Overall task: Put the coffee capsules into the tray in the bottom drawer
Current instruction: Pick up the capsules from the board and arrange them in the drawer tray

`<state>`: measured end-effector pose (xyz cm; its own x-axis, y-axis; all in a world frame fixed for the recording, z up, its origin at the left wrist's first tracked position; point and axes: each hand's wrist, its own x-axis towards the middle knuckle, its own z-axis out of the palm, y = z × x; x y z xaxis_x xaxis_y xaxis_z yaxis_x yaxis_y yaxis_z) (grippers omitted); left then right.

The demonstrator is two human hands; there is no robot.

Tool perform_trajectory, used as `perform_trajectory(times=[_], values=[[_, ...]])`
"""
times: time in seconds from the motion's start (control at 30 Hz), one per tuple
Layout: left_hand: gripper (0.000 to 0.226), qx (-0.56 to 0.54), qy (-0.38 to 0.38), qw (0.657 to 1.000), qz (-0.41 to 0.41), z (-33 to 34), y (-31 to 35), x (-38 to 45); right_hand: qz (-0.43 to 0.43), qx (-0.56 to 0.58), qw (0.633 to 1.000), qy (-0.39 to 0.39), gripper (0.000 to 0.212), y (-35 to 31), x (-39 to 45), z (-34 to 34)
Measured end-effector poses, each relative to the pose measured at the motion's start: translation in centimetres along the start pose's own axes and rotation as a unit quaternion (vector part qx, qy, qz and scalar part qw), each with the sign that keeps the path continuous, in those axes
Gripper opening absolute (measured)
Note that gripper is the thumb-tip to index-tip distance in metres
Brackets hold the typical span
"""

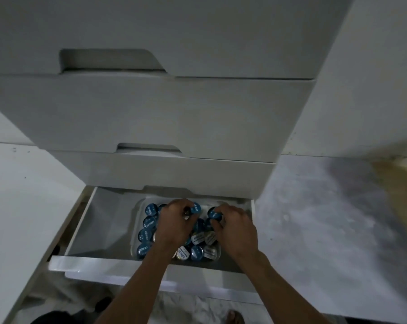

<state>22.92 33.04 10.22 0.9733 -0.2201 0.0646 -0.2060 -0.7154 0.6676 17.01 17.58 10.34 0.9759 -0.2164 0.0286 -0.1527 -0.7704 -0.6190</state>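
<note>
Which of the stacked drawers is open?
The bottom drawer, pulled out with the capsule tray inside; the three drawers above it sit closed.

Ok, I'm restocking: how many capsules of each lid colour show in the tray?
Blue-lidded capsules: about 11
Silver-lidded capsules: 4
Total: about 15 showing; more may be hidden.

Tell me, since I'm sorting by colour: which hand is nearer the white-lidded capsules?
Right. The right hand sits just beyond and beside the white-lidded capsules; the left hand lies further to their left.
</note>
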Motion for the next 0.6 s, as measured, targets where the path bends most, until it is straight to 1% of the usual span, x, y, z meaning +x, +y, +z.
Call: perform_trajectory(times=[0.17, 0.3, 0.43, 0.6], values=[[0.016, 0.021, -0.062, 0.998, 0.017, 1.6, -1.1, 2.1, 0.015, 0.001, 1.0, -0.007, 0.018, 0.3, 1.2, 1.4], [0.023, 0.076, -0.092, 0.993, 0.027, 2.4, -2.0, 2.9, 0.023, -0.007, 1.0, -0.019, 0.021, 0.5, 1.8, 2.1], [0.032, 0.105, -0.098, 0.988, 0.048, 2.7, -2.5, 3.3, 0.021, -0.026, 0.999, -0.028, 0.023, 0.5, 2.5, 2.6], [0.033, 0.171, -0.097, 0.978, 0.073, 3.0, -2.6, 3.7, 0.001, -0.054, 0.998, -0.034, 0.025, 0.5, 3.3, 3.0]])
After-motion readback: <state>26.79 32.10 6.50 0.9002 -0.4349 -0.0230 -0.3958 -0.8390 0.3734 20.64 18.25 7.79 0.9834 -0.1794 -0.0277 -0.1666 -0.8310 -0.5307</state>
